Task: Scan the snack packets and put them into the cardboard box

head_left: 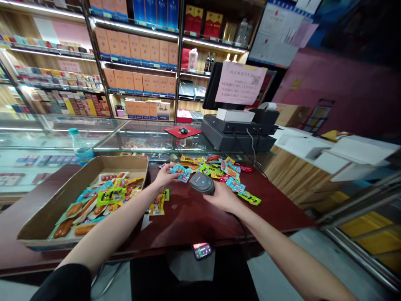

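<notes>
My left hand (165, 176) pinches a small blue snack packet (181, 172) above the dark red table. Close to its right, my right hand (223, 196) is wrapped round a dark grey handheld scanner (202, 184), whose head points toward the packet. Behind and to the right of the scanner lies a loose pile of coloured packets (216, 170). A yellow packet (157, 205) rests below my left hand, beside the box. On the left, an open cardboard box (31, 223) holds several packets of sausages and other snacks, partly hidden by my left forearm.
A phone (202, 251) lies near my lap. Behind the table stand a glass counter (138, 136) with a mouse on a red mat (171, 131), a blue bottle (82, 151), and a black register (225, 136) with a monitor. White boxes (360, 152) are at the right.
</notes>
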Available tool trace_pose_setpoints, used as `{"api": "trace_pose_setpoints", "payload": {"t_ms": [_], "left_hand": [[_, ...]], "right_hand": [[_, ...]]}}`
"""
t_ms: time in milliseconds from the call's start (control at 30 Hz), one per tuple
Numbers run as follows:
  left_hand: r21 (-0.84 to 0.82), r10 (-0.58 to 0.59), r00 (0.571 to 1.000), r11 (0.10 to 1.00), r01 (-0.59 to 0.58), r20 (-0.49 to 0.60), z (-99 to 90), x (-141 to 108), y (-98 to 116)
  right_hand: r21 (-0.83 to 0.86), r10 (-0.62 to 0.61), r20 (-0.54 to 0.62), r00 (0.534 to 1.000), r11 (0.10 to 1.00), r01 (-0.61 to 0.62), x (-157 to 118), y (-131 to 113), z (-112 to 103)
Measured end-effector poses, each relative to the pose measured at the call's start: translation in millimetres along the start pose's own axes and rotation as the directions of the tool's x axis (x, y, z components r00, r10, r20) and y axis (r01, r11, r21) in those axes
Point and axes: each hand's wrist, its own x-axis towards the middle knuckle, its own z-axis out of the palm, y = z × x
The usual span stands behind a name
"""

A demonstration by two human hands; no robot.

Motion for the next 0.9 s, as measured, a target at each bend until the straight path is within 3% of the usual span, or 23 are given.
{"api": "trace_pose_setpoints", "payload": {"t_ms": [200,333,400,500,600,667,733,800,900], "left_hand": [[-0.02,0.002,1.0,1.0,-0.001,0.013,1.3,0.4,1.8],[0.017,0.048,0.998,0.999,-0.047,-0.038,-5.5,1.8,24.0],[0.08,0.129,0.988,0.989,-0.122,-0.088,-20.9,-3.9,45.4],[0.241,0.269,0.95,0.944,-0.227,-0.157,-64.9,-27.9,81.7],[0.49,0.371,0.894,0.845,-0.213,-0.25,-121.4,-68.5,109.0],[0.68,0.459,0.825,0.722,-0.129,-0.331,-152.9,-96.2,118.0],[0.821,0.547,0.767,0.569,-0.046,-0.336,-171.4,-116.1,119.7],[0.874,0.566,0.754,0.486,0.02,-0.332,-174.0,-123.2,115.8],[0.894,0.549,0.778,0.448,0.035,-0.306,-151.3,-107.6,101.4]], "right_hand": [[0.003,0.018,-0.013,1.0,1.0,-0.018,1.9,5.5,1.1],[0.053,-0.011,0.014,1.0,0.999,0.01,18.9,3.5,6.7],[0.083,-0.037,0.048,0.998,0.996,0.033,33.2,-5.8,15.2],[0.148,-0.112,0.083,0.99,0.984,0.099,54.8,-29.0,36.3],[0.235,-0.24,0.133,0.962,0.95,0.205,69.8,-54.5,61.4],[0.275,-0.302,0.166,0.939,0.928,0.251,74.9,-67.8,76.0],[0.293,-0.328,0.184,0.927,0.918,0.266,77.0,-75.8,86.3],[0.291,-0.324,0.195,0.926,0.921,0.261,77.0,-76.8,90.2],[0.262,-0.28,0.191,0.941,0.938,0.226,74.9,-63.9,81.0]]}}
